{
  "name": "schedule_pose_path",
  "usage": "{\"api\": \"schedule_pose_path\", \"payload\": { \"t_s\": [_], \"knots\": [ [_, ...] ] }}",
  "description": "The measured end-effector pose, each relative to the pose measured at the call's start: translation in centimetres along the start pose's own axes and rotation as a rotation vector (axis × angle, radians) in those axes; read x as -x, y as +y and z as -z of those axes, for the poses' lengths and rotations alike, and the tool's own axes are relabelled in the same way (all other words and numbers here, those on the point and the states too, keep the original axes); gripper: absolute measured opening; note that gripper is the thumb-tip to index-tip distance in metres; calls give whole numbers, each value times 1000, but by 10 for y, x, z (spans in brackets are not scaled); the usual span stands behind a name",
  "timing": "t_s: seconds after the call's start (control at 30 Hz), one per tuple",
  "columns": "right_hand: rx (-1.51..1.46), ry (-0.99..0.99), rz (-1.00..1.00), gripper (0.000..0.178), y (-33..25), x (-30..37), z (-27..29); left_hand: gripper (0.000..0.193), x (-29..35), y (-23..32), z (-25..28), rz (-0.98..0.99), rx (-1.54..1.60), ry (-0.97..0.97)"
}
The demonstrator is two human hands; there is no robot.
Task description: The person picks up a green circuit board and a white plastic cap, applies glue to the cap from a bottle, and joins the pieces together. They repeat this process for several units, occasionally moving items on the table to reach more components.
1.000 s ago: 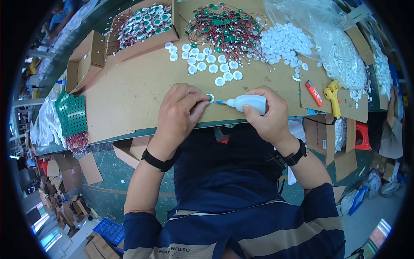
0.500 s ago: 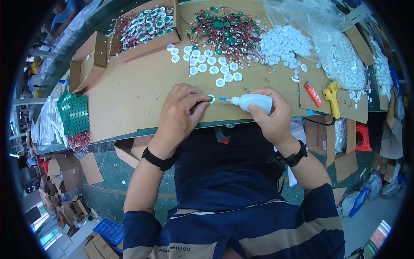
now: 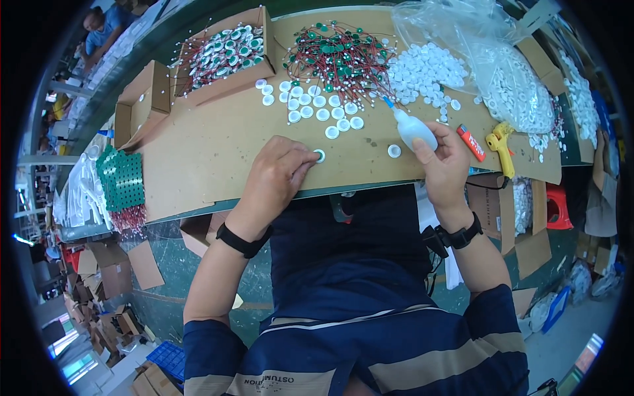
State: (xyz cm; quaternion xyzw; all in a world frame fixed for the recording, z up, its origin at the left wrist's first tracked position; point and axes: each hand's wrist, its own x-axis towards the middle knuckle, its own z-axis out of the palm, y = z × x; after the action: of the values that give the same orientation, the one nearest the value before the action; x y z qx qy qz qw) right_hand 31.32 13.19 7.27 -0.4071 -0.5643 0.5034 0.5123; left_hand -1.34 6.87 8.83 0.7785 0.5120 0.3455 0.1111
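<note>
My left hand (image 3: 282,165) rests low over the cardboard table top, thumb and fingertips closed on the edge of a small round white cap (image 3: 319,156) with some green inside. In my right hand (image 3: 446,162) is a white squeeze bottle (image 3: 415,130), its thin blue nozzle tipped up and away from the cap, toward the far side. Just left of the bottle lies a single white cap (image 3: 394,151). Beyond both hands, several more white caps (image 3: 322,115) are spread out, next to a tangled heap of green discs with red wires (image 3: 340,56).
A cardboard box (image 3: 267,65) of wired discs and a smaller box (image 3: 158,99) stand at the far left, above a green perforated sheet (image 3: 121,177). Loose white pieces (image 3: 429,69) and a clear bag (image 3: 518,86) lie far right. Nearer are a red lighter (image 3: 471,142) and yellow glue gun (image 3: 500,144).
My right hand has drawn the bottle away from the cap, to the right, and swung its nozzle upward. A lone cap now shows beside it. My left hand keeps its pinch.
</note>
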Motion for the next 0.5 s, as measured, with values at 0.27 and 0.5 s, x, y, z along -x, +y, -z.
{"api": "schedule_pose_path", "payload": {
  "t_s": [0.27, 0.5],
  "knots": [
    [-18, 38, -20, 38, 8, 0, 0, 22, 3, 1, 0, -36, -32, 15],
    [-12, 79, 7, 38, 11, -3, -2, 22, 2, 0, -1, -52, -54, 6]
  ]
}}
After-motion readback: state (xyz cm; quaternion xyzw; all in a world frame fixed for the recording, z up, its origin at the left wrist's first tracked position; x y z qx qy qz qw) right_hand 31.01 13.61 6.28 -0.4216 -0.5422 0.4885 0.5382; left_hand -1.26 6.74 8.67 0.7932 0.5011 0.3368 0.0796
